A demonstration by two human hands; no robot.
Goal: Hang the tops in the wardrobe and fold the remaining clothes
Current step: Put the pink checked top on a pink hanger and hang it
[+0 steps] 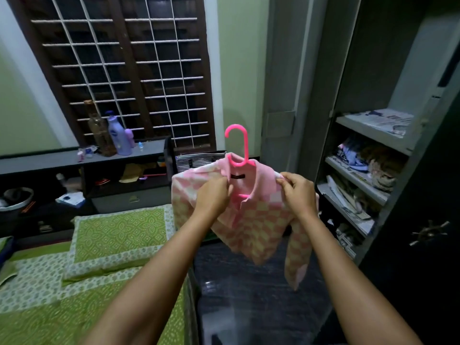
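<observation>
Head view: a pink checked top (251, 220) held up in the air over the dark floor (249, 295), between the bed (74, 282) and the open wardrobe (373, 145). Draped on a pink hanger (237, 148), with the hook standing upright above the collar. Left hand (214, 195) with fingers curled, pinching the fabric just left of the collar. Right hand (298, 190) also curled, pinching the right shoulder of the top. One sleeve hanging down low on the right. Wardrobe shelves at right filled with newspapers and crumpled clothes. Behind, a barred window (124, 70), and below it a dark shelf (82, 155) with a purple bottle (119, 133) and a brown bottle (100, 130) standing side by side.
</observation>
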